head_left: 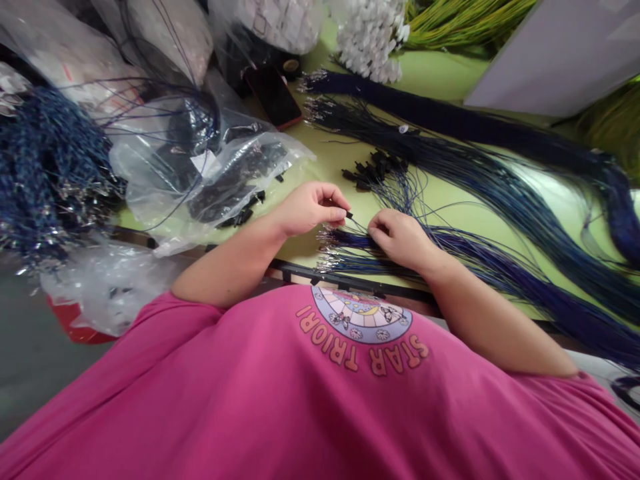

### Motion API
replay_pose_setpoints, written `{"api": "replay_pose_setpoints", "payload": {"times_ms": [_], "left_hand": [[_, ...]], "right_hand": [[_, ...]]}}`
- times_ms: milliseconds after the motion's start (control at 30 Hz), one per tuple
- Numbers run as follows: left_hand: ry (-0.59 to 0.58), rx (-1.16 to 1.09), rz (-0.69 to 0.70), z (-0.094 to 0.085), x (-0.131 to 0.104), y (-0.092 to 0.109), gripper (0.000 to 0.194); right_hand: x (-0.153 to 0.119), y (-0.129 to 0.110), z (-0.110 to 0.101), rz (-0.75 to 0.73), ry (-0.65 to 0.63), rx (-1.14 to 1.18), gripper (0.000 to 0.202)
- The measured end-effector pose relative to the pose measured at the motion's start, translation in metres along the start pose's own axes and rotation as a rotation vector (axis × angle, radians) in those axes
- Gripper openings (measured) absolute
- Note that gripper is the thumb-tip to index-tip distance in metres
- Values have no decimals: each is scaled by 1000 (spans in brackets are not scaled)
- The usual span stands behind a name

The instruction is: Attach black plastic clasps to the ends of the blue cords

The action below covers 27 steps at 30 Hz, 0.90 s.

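Observation:
Between the thumb and forefinger of my left hand (320, 208) is a small black connector housing (349, 215). A thin wire runs from it toward my right hand (397, 235), whose fingers are curled and pinched around wire. Under and beside my right hand lies a bundle of dark blue wires (450, 250) with silvery terminals (330, 250) at its left end, close below my left hand. Just beyond my hands, a cluster of black connector housings (375, 170) sits on wires that spread to the right.
A clear plastic bag (215, 180) holding black parts lies left of my hands. Two more long wire bundles (480, 157) stretch across the green table (430, 73). A phone (273, 97) lies at the back. Blue wires (45, 167) are heaped at the far left.

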<state>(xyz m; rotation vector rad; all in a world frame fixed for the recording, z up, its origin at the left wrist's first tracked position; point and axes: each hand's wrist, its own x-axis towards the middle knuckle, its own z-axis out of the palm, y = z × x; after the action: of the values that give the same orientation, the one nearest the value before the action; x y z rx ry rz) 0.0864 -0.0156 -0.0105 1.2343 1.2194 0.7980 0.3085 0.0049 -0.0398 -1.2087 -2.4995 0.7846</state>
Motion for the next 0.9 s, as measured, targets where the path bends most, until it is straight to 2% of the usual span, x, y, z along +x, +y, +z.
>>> {"api": "replay_pose_setpoints", "payload": {"times_ms": [233,333,400,467,567,633,700,800,900], "left_hand": [[-4,-22,-6,0,0,1,10],[-14,-20,-8,1,0,0,11],[-18,-19,-10,1,1,0,11],[-19,-29,-14,1,1,0,11],[-23,-60,-21,1,1,0,10],[-29,-89,-32,1,1,-1,10],[-46,-130,-46,1,2,-3,12],[-84,-201,-50,0,3,-8,16],[-96,-262,-56,1,4,-11,18]], "right_hand": [[-3,4,-9,215,237,325,11],[-6,1,-8,172,266,236,18],[-7,1,-8,118,250,120,18],[-7,2,-9,107,291,52,16],[-7,4,-13,184,403,171,17],[-9,1,-16,200,396,336,16],[-12,-6,-15,130,324,424,20],[-16,-18,-11,-6,245,351,21],[-16,-21,-8,11,279,271,17]]}}
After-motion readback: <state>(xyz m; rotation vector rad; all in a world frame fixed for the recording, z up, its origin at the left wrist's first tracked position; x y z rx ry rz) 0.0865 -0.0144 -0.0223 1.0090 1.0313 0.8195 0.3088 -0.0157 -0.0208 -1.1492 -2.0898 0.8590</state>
